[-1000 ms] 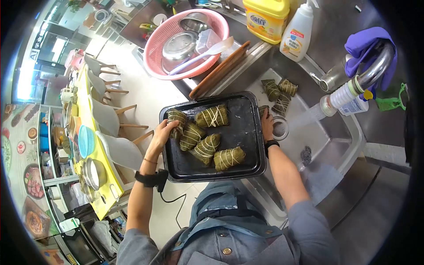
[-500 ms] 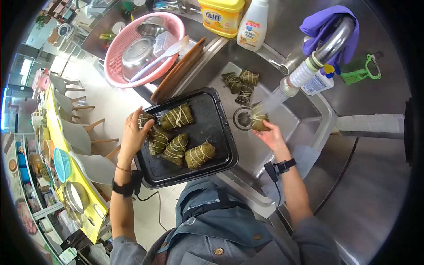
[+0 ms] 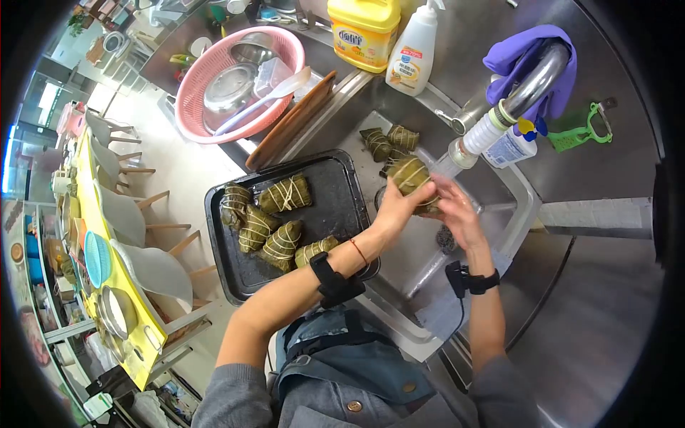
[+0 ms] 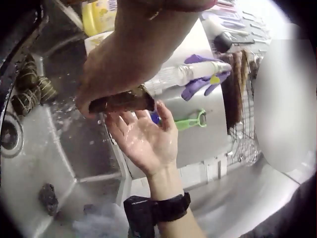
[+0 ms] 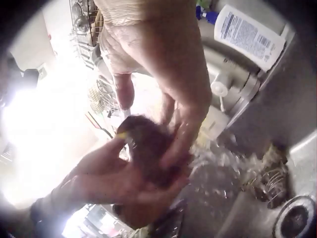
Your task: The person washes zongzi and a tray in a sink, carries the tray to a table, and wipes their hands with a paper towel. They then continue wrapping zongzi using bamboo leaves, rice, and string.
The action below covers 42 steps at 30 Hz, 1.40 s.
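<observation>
Over the sink (image 3: pixel 492 242), my left hand (image 3: pixel 401 212) grips a leaf-wrapped zongzi (image 3: pixel 410 173) tied with pale string. My right hand (image 3: pixel 460 217) is beside it, fingers extended against its side; the left wrist view shows that right palm (image 4: pixel 151 144) wet and turned up, fingers loosely straight. In the right wrist view, water splashes past the dark, blurred zongzi (image 5: pixel 143 144). Below my left forearm lies a black tray (image 3: pixel 335 171) with several zongzi (image 3: pixel 285 194) on it. More zongzi (image 3: pixel 376 144) sit in the sink's far corner, partly hidden behind the held one.
A faucet (image 3: pixel 531 85) with a white ribbed end and purple gloves (image 3: pixel 506 60) over it pours water. A yellow jug (image 3: pixel 362 36) and a white pump bottle (image 3: pixel 414 53) stand behind the sink. A pink basket (image 3: pixel 189 93) of bowls is at left; a dark scrubber (image 3: pixel 446 239) lies in the sink.
My right hand lifted a zongzi out of the sink. My left hand let go of the zongzi on the tray, crossed right over the sink, and took the lifted one.
</observation>
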Each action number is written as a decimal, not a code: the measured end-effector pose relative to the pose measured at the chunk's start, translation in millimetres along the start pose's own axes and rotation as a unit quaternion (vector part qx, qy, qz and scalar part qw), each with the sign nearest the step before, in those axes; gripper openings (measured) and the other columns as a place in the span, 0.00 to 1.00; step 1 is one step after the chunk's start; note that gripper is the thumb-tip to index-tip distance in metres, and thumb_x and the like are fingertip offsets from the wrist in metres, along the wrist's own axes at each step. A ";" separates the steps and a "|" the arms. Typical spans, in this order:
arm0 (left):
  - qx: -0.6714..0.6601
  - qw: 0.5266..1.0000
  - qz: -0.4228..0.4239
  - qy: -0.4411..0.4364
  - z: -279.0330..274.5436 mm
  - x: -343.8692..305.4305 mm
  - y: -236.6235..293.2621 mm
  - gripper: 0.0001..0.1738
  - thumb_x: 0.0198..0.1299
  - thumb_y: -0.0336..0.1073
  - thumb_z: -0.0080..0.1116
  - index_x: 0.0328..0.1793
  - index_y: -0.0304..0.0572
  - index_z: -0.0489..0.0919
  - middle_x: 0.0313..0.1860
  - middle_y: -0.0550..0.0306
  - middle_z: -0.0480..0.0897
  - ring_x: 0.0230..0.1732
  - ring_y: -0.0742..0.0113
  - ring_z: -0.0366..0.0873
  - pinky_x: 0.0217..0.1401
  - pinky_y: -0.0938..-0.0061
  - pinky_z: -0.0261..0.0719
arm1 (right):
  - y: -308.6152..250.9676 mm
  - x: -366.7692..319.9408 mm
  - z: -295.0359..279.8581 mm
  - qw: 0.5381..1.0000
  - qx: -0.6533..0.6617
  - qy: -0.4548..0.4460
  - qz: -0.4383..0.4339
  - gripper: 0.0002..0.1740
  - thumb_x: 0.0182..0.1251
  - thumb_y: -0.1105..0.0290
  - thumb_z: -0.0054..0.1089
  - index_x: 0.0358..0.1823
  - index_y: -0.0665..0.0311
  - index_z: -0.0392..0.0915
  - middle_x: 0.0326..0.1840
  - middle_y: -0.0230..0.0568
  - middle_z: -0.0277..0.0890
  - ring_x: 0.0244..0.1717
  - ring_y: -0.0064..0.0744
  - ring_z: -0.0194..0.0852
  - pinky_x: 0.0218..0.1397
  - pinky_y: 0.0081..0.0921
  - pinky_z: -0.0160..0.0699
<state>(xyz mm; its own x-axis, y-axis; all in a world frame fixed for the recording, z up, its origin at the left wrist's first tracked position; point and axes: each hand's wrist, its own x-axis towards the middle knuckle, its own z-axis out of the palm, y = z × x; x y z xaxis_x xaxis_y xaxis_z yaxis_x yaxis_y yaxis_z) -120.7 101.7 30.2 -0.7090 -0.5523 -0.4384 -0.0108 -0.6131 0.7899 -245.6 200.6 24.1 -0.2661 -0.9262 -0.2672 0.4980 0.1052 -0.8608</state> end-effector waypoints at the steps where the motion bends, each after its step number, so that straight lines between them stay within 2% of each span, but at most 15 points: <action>1: -0.049 0.997 -0.055 -0.003 -1.8 3.1 1.2 0.30 0.54 0.49 0.62 0.59 0.44 0.67 0.51 0.57 0.75 0.54 0.67 0.72 0.55 0.66 0.69 | -10.7 -1.0 -6.6 0.999 0.026 -0.031 0.020 0.24 0.62 0.63 0.49 0.58 0.67 0.65 0.56 0.43 0.69 0.53 0.35 0.71 0.53 0.33 0.73; 4: -0.139 0.974 -0.170 -0.050 -8.4 11.2 -5.4 0.20 0.55 0.48 0.59 0.51 0.51 0.72 0.44 0.62 0.78 0.47 0.69 0.75 0.50 0.67 0.70 | -3.2 20.6 -65.6 0.992 0.058 -0.008 0.108 0.24 0.64 0.57 0.46 0.56 0.67 0.67 0.50 0.42 0.74 0.43 0.35 0.77 0.47 0.31 0.76; 5: -0.157 0.966 -0.197 -0.063 -9.3 15.7 -12.2 0.20 0.56 0.47 0.57 0.52 0.49 0.72 0.46 0.60 0.78 0.47 0.67 0.75 0.51 0.68 0.69 | 10.4 32.9 -73.7 0.987 -0.013 0.133 0.092 0.23 0.64 0.57 0.48 0.55 0.65 0.69 0.45 0.44 0.77 0.34 0.35 0.79 0.42 0.32 0.77; 8: -0.240 0.936 -0.237 -0.106 -1.8 28.0 -23.6 0.20 0.61 0.46 0.47 0.53 0.43 0.72 0.46 0.54 0.78 0.47 0.61 0.76 0.51 0.66 0.71 | 73.0 78.1 -138.6 0.929 -0.305 0.190 0.087 0.21 0.65 0.59 0.50 0.54 0.62 0.69 0.46 0.43 0.77 0.34 0.34 0.80 0.40 0.32 0.77; 10: -0.345 0.896 -0.247 -0.133 3.7 43.1 -36.4 0.21 0.63 0.48 0.44 0.54 0.40 0.71 0.46 0.51 0.77 0.47 0.60 0.76 0.51 0.65 0.73 | 100.7 104.5 -157.4 0.876 -0.474 0.076 0.051 0.21 0.65 0.60 0.51 0.56 0.61 0.69 0.50 0.41 0.75 0.42 0.32 0.77 0.46 0.32 0.75; 13: -0.417 0.885 -0.191 -0.078 17.6 57.5 -37.7 0.25 0.64 0.51 0.40 0.57 0.38 0.67 0.49 0.48 0.75 0.46 0.58 0.76 0.49 0.65 0.75 | 111.9 113.4 -146.2 0.948 -0.312 -0.014 -0.055 0.23 0.62 0.66 0.52 0.59 0.63 0.66 0.56 0.41 0.69 0.57 0.36 0.66 0.60 0.32 0.65; 16: -0.445 0.881 -0.158 -0.014 22.2 69.3 -29.7 0.26 0.63 0.52 0.40 0.58 0.41 0.67 0.52 0.51 0.73 0.51 0.59 0.73 0.54 0.63 0.72 | 116.2 134.3 -144.0 0.925 -0.346 -0.071 -0.136 0.27 0.59 0.65 0.52 0.61 0.62 0.64 0.66 0.43 0.59 0.69 0.42 0.51 0.70 0.34 0.50; 19: -0.458 0.877 -0.145 0.006 13.2 74.2 -26.7 0.26 0.62 0.53 0.41 0.59 0.45 0.67 0.56 0.57 0.72 0.57 0.62 0.69 0.61 0.62 0.65 | 108.5 163.5 -130.6 0.694 -0.666 -0.116 -0.246 0.28 0.57 0.61 0.52 0.61 0.60 0.65 0.67 0.43 0.58 0.70 0.44 0.48 0.71 0.40 0.47; 22: -0.447 0.883 -0.142 0.012 8.8 72.6 -25.3 0.26 0.62 0.54 0.41 0.59 0.45 0.67 0.58 0.56 0.71 0.57 0.61 0.69 0.60 0.64 0.65 | 124.6 192.0 -126.7 0.568 -0.716 -0.274 -0.300 0.28 0.56 0.58 0.50 0.59 0.59 0.66 0.67 0.41 0.58 0.72 0.40 0.45 0.71 0.46 0.44; 23: -0.450 0.880 -0.152 0.019 9.1 71.5 -24.6 0.25 0.62 0.53 0.42 0.58 0.45 0.68 0.56 0.55 0.73 0.55 0.61 0.71 0.57 0.64 0.69 | 134.5 190.1 -126.1 0.535 -0.714 -0.258 -0.370 0.27 0.55 0.57 0.48 0.58 0.59 0.68 0.64 0.41 0.62 0.68 0.41 0.51 0.66 0.47 0.50; 29: -0.306 0.921 -0.240 -0.034 -17.8 41.3 -5.1 0.20 0.60 0.47 0.53 0.53 0.45 0.71 0.47 0.56 0.76 0.45 0.61 0.75 0.47 0.67 0.76 | 177.7 209.2 -143.4 0.406 -0.868 -0.205 -0.197 0.20 0.55 0.59 0.50 0.48 0.59 0.73 0.45 0.39 0.71 0.56 0.40 0.61 0.53 0.41 0.59; 31: -0.193 0.952 -0.238 -0.020 -36.1 21.6 11.5 0.19 0.59 0.44 0.56 0.53 0.46 0.72 0.45 0.58 0.77 0.44 0.66 0.75 0.47 0.68 0.76 | 196.8 200.0 -173.3 0.425 -0.854 -0.062 -0.295 0.20 0.54 0.62 0.51 0.47 0.62 0.74 0.44 0.43 0.71 0.54 0.43 0.63 0.59 0.46 0.58; 35: 0.030 0.981 -0.194 0.004 -78.7 -17.7 30.1 0.23 0.56 0.43 0.61 0.55 0.41 0.72 0.42 0.61 0.78 0.43 0.71 0.76 0.47 0.71 0.77 | 124.2 137.0 -157.4 0.647 -0.716 -0.115 -0.233 0.20 0.51 0.68 0.56 0.47 0.65 0.70 0.45 0.49 0.69 0.47 0.50 0.67 0.51 0.41 0.66; 38: 0.290 0.949 -0.121 -0.017 -118.2 -57.6 68.5 0.27 0.49 0.41 0.65 0.55 0.40 0.73 0.42 0.56 0.79 0.42 0.72 0.77 0.45 0.76 0.77 | 107.1 104.5 -159.1 0.670 -0.716 -0.128 -0.147 0.28 0.42 0.67 0.65 0.48 0.66 0.71 0.45 0.53 0.71 0.49 0.53 0.68 0.52 0.40 0.67; 42: 0.706 0.706 0.051 0.023 -143.5 -81.6 43.5 0.33 0.41 0.41 0.66 0.54 0.33 0.71 0.42 0.43 0.76 0.46 0.50 0.76 0.51 0.66 0.74 | 52.2 63.2 -85.0 0.715 -0.690 -0.090 -0.063 0.28 0.35 0.65 0.68 0.43 0.67 0.75 0.43 0.55 0.75 0.45 0.52 0.73 0.49 0.37 0.71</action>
<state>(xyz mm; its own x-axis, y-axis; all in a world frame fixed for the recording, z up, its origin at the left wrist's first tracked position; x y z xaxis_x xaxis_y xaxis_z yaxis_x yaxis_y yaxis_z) 37.9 39.1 38.8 -0.7341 -0.5902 -0.3357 -0.6759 0.5872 0.4455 -306.5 178.3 -74.5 -0.0646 -0.9784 -0.1963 -0.8427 0.1588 -0.5143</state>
